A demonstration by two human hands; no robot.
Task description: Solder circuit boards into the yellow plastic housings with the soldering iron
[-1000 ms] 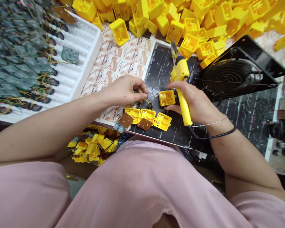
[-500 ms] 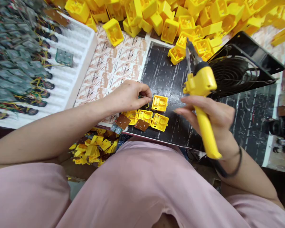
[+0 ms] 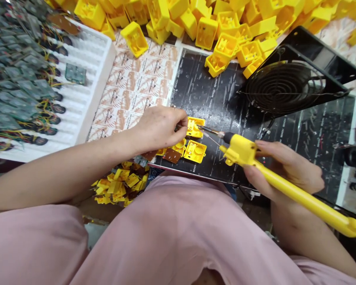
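Note:
My right hand [image 3: 284,168] is wrapped round a yellow soldering iron [image 3: 240,148], a gun-like type with a thin guide beside its tip. The metal tip points left, over the upper yellow plastic case [image 3: 199,127]; whether it touches cannot be made out. My left hand [image 3: 163,126] is at the left side of that case with thumb and fingers pinched together. Whatever is between those fingers is mostly hidden, a small dark bit showing. Just below lie another open yellow case [image 3: 195,151] and a brown circuit board [image 3: 171,155], with a further case partly under my left hand.
A white foam tray [image 3: 102,75] at left holds many green circuit boards with wires. Yellow cases [image 3: 206,33] are heaped along the back. A black fan [image 3: 284,85] stands tilted at right on the black mat [image 3: 222,101]. More yellow pieces [image 3: 118,184] sit in a box below the table edge.
My right hand has turned the soldering iron from pointing up to pointing left and brought its tip down to the upper case. My left hand has moved slightly closer to that case.

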